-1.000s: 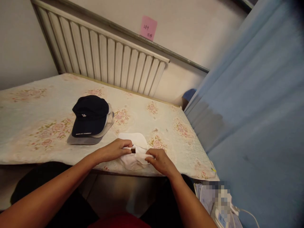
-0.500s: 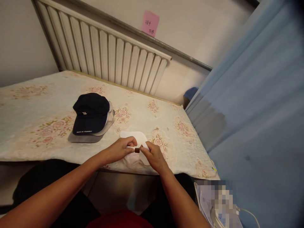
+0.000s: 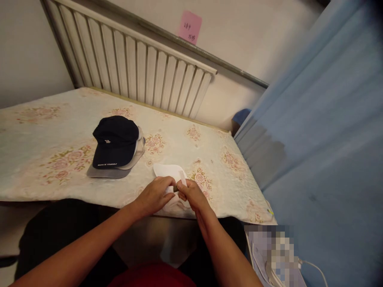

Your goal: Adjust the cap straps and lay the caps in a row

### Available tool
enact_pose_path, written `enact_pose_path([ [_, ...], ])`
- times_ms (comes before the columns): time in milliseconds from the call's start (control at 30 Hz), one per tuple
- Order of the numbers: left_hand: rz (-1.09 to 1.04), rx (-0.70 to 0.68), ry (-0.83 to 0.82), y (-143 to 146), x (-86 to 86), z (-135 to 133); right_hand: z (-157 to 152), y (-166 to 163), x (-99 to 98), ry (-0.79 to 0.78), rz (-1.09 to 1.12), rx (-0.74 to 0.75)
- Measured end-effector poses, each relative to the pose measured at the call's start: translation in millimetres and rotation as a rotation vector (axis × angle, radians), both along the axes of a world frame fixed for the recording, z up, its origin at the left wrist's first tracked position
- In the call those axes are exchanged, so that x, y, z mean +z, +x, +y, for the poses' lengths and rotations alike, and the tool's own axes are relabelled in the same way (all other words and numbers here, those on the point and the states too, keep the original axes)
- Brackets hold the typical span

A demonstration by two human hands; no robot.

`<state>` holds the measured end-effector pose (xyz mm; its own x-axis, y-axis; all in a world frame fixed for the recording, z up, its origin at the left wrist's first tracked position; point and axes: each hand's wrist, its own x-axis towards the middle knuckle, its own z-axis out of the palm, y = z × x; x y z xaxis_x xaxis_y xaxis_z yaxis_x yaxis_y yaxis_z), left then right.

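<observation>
A white cap (image 3: pixel 170 170) lies near the front edge of the bed, brim pointing away from me. Over its strap, my left hand (image 3: pixel 158 193) and my right hand (image 3: pixel 191 193) meet with fingers closed. A whitish strap end (image 3: pixel 182 177) sticks up from the right hand's pinch. Between the fingertips shows a small dark brown buckle (image 3: pixel 175 188), which the left fingers grip from the other side. The hands hide much of the cap's crown. To the left, a navy cap (image 3: pixel 115 139) rests on top of a grey-brimmed cap (image 3: pixel 107 172) and other light caps.
The caps lie on a floral bedspread (image 3: pixel 179 143). Behind it stand a white radiator (image 3: pixel 134 67) and a wall with a pink note (image 3: pixel 190 27). A blue curtain (image 3: pixel 323 139) hangs at the right. Below it, a cable (image 3: pixel 314 267) runs from a partly blurred pile.
My right hand has turned, and the strap end now points up from its fingers. The left hand has shifted slightly right, and the buckle is more covered.
</observation>
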<state>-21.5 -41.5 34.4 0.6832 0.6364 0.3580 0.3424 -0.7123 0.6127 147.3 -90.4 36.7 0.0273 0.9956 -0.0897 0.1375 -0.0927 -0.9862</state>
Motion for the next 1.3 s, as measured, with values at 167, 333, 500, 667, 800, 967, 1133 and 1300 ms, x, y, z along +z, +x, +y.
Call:
enact_pose_path([
  [167,-0.015,0.082,0.044,2.5,-5.7,-2.5,-2.0,-1.2,4.2,0.006,-0.110,-0.027],
  [333,-0.031,0.085,0.090,0.8,-10.1,0.8,-8.0,-7.9,15.1,0.122,-0.299,-0.095],
  [500,-0.039,0.062,0.200,0.6,-10.1,1.5,-12.8,-17.6,17.7,0.157,-0.471,-0.138],
  [667,-0.073,0.066,0.296,3.7,-11.3,-2.9,-13.0,-20.6,17.1,0.155,-0.501,-0.125],
  [800,-0.105,0.097,0.315,7.4,-13.4,-6.7,-13.1,-17.9,18.7,0.142,-0.438,-0.091],
  [967,-0.131,0.104,0.306,6.4,-15.5,-6.7,-14.4,-10.0,20.0,0.158,-0.347,-0.014],
  [1133,-0.176,0.115,0.228,-0.3,-18.3,-6.9,-13.5,-3.7,17.0,0.177,-0.216,-0.095],
  [1300,-0.249,0.149,0.172,-6.3,-18.9,-9.5,-11.2,0.2,22.1,0.181,-0.181,-0.011],
])
